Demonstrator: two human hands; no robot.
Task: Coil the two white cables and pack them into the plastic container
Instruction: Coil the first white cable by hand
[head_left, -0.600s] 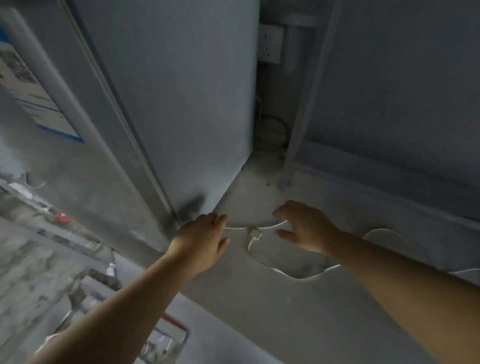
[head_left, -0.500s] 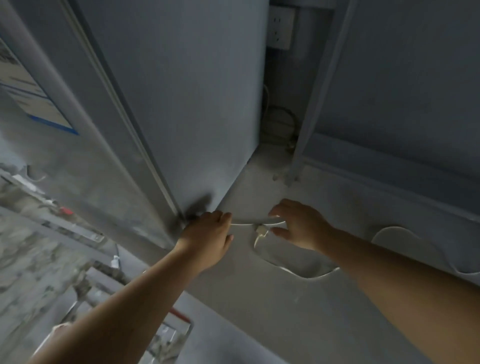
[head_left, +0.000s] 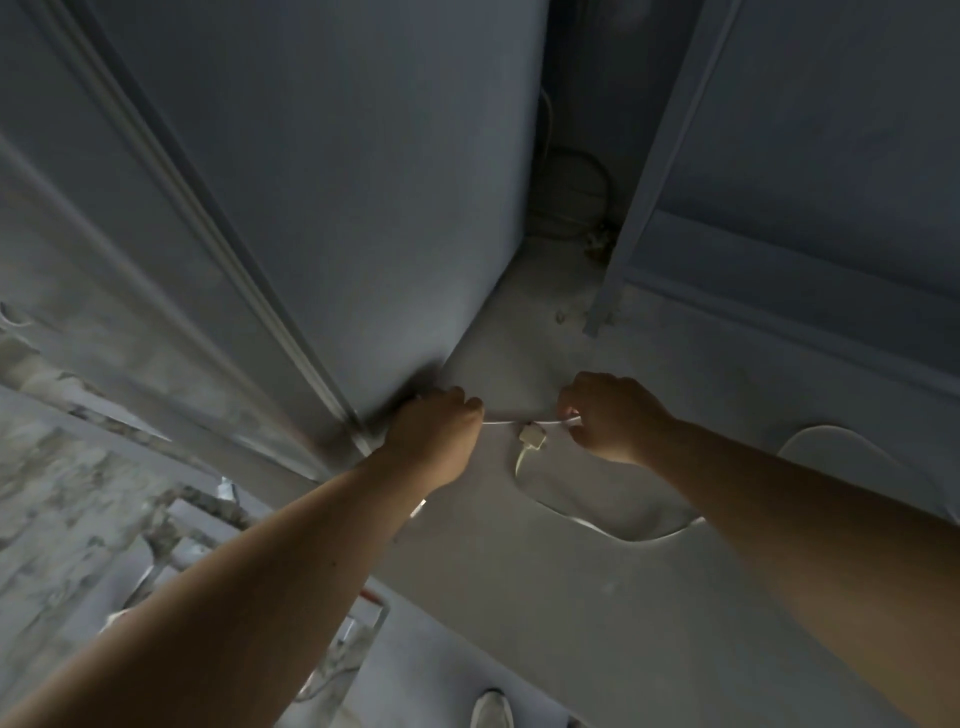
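Note:
A thin white cable (head_left: 511, 422) runs taut between my two hands just above the grey surface (head_left: 519, 571). My left hand (head_left: 434, 434) is closed around its left end beside the corner of a tall grey cabinet. My right hand (head_left: 613, 415) pinches the same cable on the right. A second white cable (head_left: 618, 535) lies on the surface, its plug (head_left: 533, 435) just under the taut strand, and it curves right under my right forearm. Another white loop (head_left: 826, 431) shows beyond that forearm. No plastic container is clearly visible.
A tall grey cabinet (head_left: 337, 208) stands at the left, a grey shelf frame (head_left: 649, 182) at the right, with dark cords (head_left: 576, 192) in the gap between. Below the surface's left edge are a wire rack (head_left: 353, 639) and cluttered floor. A white shoe (head_left: 491, 709) shows at the bottom.
Both hands have gone from spread over the cable to closed on it. The strand between them is now lifted and pulled straight. The view has shifted closer.

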